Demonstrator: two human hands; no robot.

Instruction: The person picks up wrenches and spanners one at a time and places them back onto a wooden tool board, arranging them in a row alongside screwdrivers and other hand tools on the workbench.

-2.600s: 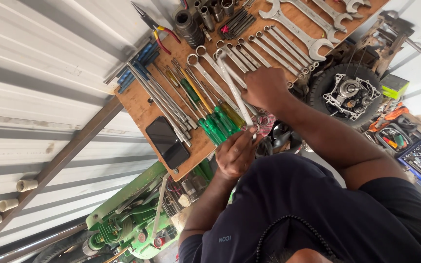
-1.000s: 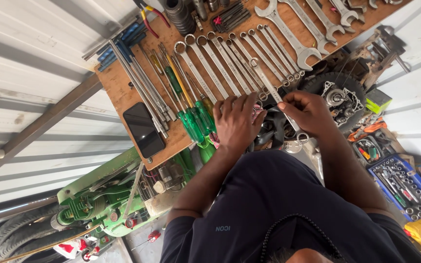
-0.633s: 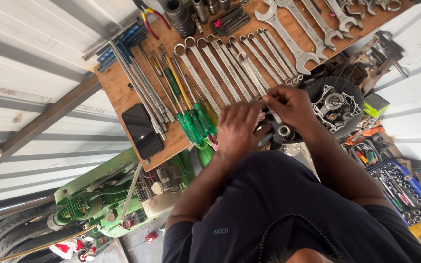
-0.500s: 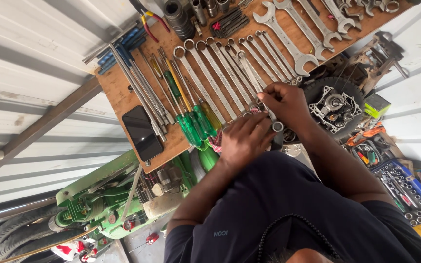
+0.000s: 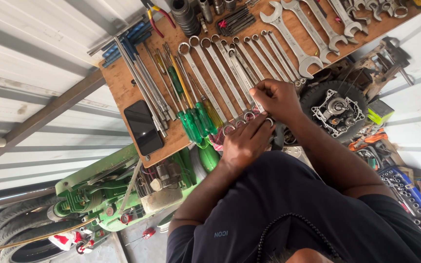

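A wooden board (image 5: 123, 85) carries a row of combination wrenches (image 5: 220, 78), green-handled screwdrivers (image 5: 196, 117) and a black phone (image 5: 143, 127). My right hand (image 5: 277, 99) is closed around the lower end of a wrench (image 5: 249, 80) lying in the row. Just below it, my left hand (image 5: 243, 144) has its fingers stretched onto the wrenches' ring ends (image 5: 249, 117). A red checked cloth (image 5: 217, 140) pokes out from under that hand's thumb side.
Large open-end wrenches (image 5: 298, 34), sockets (image 5: 183, 14) and red-handled pliers (image 5: 154, 17) lie at the board's far end. A round engine part (image 5: 334, 107) sits right of the board, a blue socket tray (image 5: 408, 195) further right, a green machine (image 5: 118, 195) lower left.
My right hand, which held a wrench lifted off to the right of the board, has come left onto the row. My left hand has stayed at the ring ends.
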